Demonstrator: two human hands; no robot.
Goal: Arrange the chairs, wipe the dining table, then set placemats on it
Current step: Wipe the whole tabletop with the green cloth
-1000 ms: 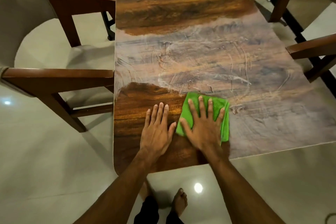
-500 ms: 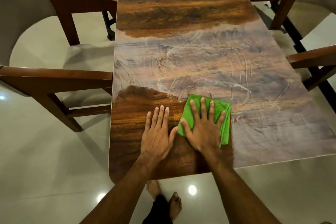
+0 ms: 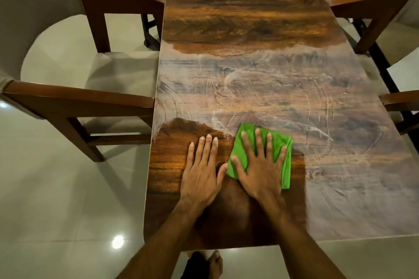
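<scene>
Nudging the green cloth (image 3: pixel 286 165) slightly rightward under a flat right hand (image 3: pixel 260 170), left hand (image 3: pixel 200 172) flat on the surface (image 3: pixel 249 18) alongside, seemingly widening the wiped patch (image 3: pixel 172 154), much haze (image 3: pixel 294 97) left.

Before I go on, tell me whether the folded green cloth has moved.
Yes, slightly: the folded green cloth under the right hand has slid away from the near edge of the wooden table, farther into the hazy film.

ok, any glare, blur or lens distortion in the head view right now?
Head view: wide-angle bowing curves the table edges; a bright light spot glares on the glossy floor; lighting is dim and warm; left hand, right hand and green cloth look sharp.
</scene>
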